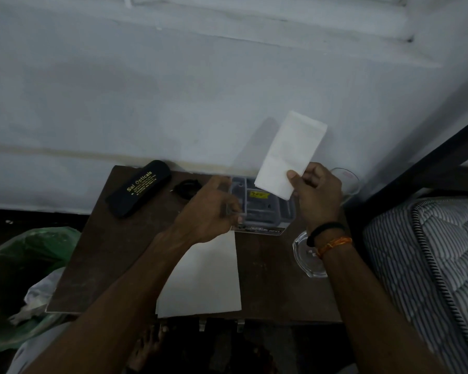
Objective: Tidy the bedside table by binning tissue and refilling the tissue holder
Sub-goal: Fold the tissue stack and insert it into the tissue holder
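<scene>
Nearest to us, a flat white paper sheet (203, 276) lies on the dark brown wooden table (114, 255); its surface is matte and smooth, its near edge runs along the table's near edge, and the left forearm covers its left side. At the near left, below table level, we see a bin lined with a green plastic bag (25, 268), glossy and wrinkled, with crumpled white tissue (35, 300) inside. At the right, a quilted mattress (427, 265) with grey and white stripes is cut off by the frame edge.

Just beside the right wrist sits a clear glass dish (305, 257) with a thick rim; the wrist, which wears a black band and an orange thread, hides part of it.

In the middle of the table stands the tissue holder (265, 209), a clear plastic box with straight walls and a small yellow label. We cannot make out its contents. The left hand (211, 211) is blurred; its fingers curl at the holder's left wall, but we cannot tell whether they grip it.

The right hand (316, 195) pinches a folded white tissue (289, 152) between thumb and curled fingers at its lower right edge. The tissue is rectangular, soft, faintly embossed, and stands tilted above the holder's far right side.

Farther left lie a small black ring-shaped object (187, 188), hard to identify, and a black oblong glasses case (138, 188) with yellow lettering. A clear glass (347, 184) is half hidden behind the right hand. A pale painted wall (173, 90) closes the far side.
</scene>
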`<control>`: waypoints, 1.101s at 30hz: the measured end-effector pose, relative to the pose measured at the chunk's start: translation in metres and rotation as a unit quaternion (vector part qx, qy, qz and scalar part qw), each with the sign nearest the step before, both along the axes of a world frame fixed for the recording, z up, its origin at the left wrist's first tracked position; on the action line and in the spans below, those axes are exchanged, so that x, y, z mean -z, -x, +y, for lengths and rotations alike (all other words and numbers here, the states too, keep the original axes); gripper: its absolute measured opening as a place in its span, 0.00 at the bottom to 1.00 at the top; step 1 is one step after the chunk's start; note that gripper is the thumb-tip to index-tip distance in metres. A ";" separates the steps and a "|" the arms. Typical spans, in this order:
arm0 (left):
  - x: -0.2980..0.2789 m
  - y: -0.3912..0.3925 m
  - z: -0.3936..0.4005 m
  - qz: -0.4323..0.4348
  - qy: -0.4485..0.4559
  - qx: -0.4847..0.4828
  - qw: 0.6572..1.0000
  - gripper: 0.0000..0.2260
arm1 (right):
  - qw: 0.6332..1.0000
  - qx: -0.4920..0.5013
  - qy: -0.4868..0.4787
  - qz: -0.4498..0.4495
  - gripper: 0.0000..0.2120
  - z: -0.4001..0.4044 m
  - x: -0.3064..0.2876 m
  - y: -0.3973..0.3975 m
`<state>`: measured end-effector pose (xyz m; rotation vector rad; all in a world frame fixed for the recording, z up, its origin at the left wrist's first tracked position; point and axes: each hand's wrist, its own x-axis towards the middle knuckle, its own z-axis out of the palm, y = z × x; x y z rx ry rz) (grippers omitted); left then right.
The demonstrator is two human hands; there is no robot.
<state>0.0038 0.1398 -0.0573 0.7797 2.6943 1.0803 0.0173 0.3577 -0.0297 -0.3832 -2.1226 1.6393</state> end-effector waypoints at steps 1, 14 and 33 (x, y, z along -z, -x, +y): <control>0.000 0.000 -0.003 -0.008 0.000 0.006 1.000 0.13 | 1.000 0.001 -0.004 0.001 0.05 -0.001 0.000 0.001; -0.018 0.016 0.017 -0.034 -0.192 -0.142 0.971 0.14 | 0.990 -0.140 -0.017 -0.011 0.05 -0.012 -0.002 -0.002; -0.013 0.017 0.038 0.156 -0.184 -0.088 0.966 0.03 | 0.972 -0.038 -0.228 -0.049 0.08 -0.011 0.008 -0.003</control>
